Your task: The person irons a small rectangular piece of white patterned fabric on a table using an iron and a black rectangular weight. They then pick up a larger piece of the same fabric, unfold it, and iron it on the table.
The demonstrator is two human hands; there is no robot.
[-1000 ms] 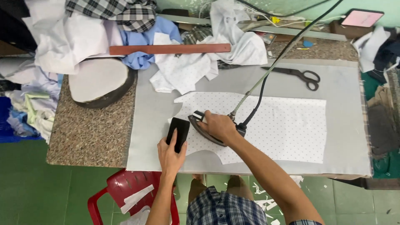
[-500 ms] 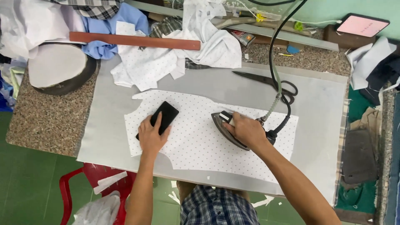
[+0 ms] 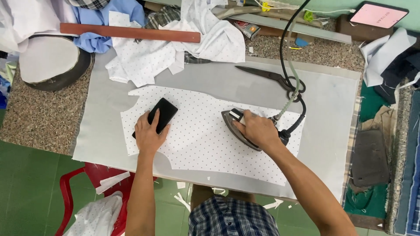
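Note:
A white dotted fabric piece lies flat on the grey ironing pad. My left hand presses a black rectangular block onto the left part of the fabric. My right hand grips the handle of a dark iron that rests on the fabric's right part, its tip pointing left. The iron's black cord and pale hose rise to the top of the view.
Black scissors lie on the pad behind the iron. A long wooden ruler rests on piled shirts and fabric scraps. A padded pressing form sits far left. A red chair stands below the table edge.
The iron has slid rightward along the fabric, away from my left hand and the black block. The view has also shifted, showing more of the table's right side.

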